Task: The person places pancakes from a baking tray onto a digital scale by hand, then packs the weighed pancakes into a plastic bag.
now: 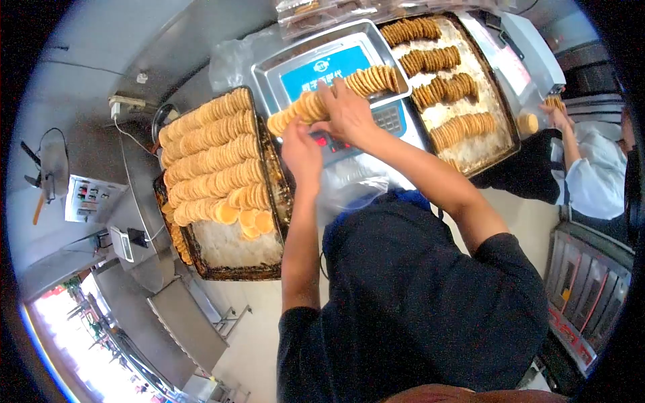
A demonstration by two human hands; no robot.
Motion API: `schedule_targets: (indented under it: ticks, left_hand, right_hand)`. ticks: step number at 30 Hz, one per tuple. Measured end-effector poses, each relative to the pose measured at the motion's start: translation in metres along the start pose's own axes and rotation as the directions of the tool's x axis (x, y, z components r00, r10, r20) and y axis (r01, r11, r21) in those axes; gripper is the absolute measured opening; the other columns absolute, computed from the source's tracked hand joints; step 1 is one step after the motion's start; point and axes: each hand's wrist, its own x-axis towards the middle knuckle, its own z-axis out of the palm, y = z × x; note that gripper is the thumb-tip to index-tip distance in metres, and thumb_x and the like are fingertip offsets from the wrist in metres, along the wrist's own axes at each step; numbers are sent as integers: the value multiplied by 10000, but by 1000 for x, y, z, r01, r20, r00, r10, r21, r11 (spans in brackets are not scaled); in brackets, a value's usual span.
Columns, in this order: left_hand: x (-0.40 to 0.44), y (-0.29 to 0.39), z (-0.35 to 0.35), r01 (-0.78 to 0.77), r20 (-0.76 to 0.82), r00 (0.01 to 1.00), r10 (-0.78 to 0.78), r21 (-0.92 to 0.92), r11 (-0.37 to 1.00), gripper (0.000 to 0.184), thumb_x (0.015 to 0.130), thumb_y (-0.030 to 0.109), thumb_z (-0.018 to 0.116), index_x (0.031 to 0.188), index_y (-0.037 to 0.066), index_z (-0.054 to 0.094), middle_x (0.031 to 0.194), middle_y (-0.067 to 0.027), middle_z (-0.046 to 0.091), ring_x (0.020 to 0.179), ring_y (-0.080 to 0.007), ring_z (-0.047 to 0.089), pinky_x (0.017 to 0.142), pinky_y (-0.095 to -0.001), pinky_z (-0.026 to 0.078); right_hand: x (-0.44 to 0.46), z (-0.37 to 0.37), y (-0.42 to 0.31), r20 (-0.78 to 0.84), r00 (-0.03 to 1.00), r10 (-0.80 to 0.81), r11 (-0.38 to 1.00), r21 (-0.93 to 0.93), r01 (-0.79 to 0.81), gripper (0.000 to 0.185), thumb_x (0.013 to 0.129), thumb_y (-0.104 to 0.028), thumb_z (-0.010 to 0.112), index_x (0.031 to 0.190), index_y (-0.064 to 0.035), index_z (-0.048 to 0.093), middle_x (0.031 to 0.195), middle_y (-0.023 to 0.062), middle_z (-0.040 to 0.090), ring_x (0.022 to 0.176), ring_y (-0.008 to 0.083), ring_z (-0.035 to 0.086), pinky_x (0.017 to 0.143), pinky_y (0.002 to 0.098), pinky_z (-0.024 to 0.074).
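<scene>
A long row of round, thin golden cookies (371, 80) lies slantwise across the metal pan of a weighing scale (263, 72). My left hand (302, 153) grips the row near its left end, fingers against the cookies. Over the middle of the row, my right hand (347, 115) is wrapped around it from above, hiding part of it. The scale's keypad (390, 119) and red display digits show just below my right wrist. A clear plastic bag (353, 188) lies under my forearms, in front of the scale.
On the left stands a baking tray (228, 274) with several rows of pale cookies (211, 171). A second tray (480, 156) with darker cookie rows (440, 91) is on the right. Beyond it, a co-worker's hand (559, 119) is near a white machine (534, 50).
</scene>
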Motion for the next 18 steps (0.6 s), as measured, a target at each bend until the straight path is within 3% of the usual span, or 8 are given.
schedule_targets:
  ticks: [2,6,8,9,11,13,17,18]
  left_hand:
    - [-5,4,-4,-35,-33,999,35,-3,999,262,1001,63,542,1220,1,674,1101,-210,706,998,-365,697,893,-438,536]
    - [-28,4,-17,158,44,987,-153,-160,974,255,996,73,577,1216,-2,682,1042,-194,712,878,-266,709,810,-370,548]
    - [-41,-11,-18,110,-57,991,-121,-165,980,252,1038,116,586,1235,-8,681,926,-74,705,779,-124,639,721,-284,517]
    - [-47,-8,-24,116,-87,987,-133,-178,977,242,1033,119,608,1221,-10,689,912,-57,693,764,-114,618,709,-274,512]
    - [-58,-14,-32,160,-97,979,-177,-164,973,237,1031,115,612,1216,-8,694,920,-61,691,765,-115,610,708,-275,511]
    - [-67,-18,-36,156,-127,977,-172,-122,980,219,1029,124,620,1186,-2,706,983,-82,678,791,-118,608,696,-272,507]
    - [-66,-16,-38,172,-79,981,-179,-81,982,199,1005,113,648,1156,-2,707,1066,-121,667,865,-187,635,762,-315,520]
    - [-59,-15,-35,1,-112,994,3,41,999,211,983,125,680,1153,3,704,1101,-139,663,936,-243,632,829,-354,514]
  right_hand:
    - [5,-4,3,194,978,74,995,-81,-59,1009,725,-491,882,1523,-91,411,1477,250,465,994,431,690,799,456,586]
    - [-1,-26,29,151,988,22,995,-103,-7,1011,742,-490,876,1555,-143,386,1550,233,415,1060,420,690,822,474,588]
    - [-13,-39,50,127,992,-4,995,-95,16,881,784,-483,849,1499,-134,472,1516,206,464,1050,399,703,793,483,597]
    - [-22,-40,63,47,999,7,998,-59,-4,760,825,-416,831,1453,-127,515,1472,186,508,1054,379,706,806,473,597]
    - [-37,-50,78,-29,999,19,1000,-22,-19,641,866,-350,812,1407,-120,558,1427,165,551,1059,360,708,819,463,597]
    - [-53,-60,83,-72,972,224,948,249,-200,479,889,-233,790,1312,-84,621,1265,147,632,964,326,708,792,437,581]
    - [-71,-58,116,-278,943,182,983,89,-164,461,861,-167,802,1273,-44,635,1123,144,644,778,305,635,703,417,525]
    - [-72,-60,119,-283,940,193,981,89,-174,461,861,-167,802,1273,-44,635,1123,144,644,778,305,635,703,417,525]
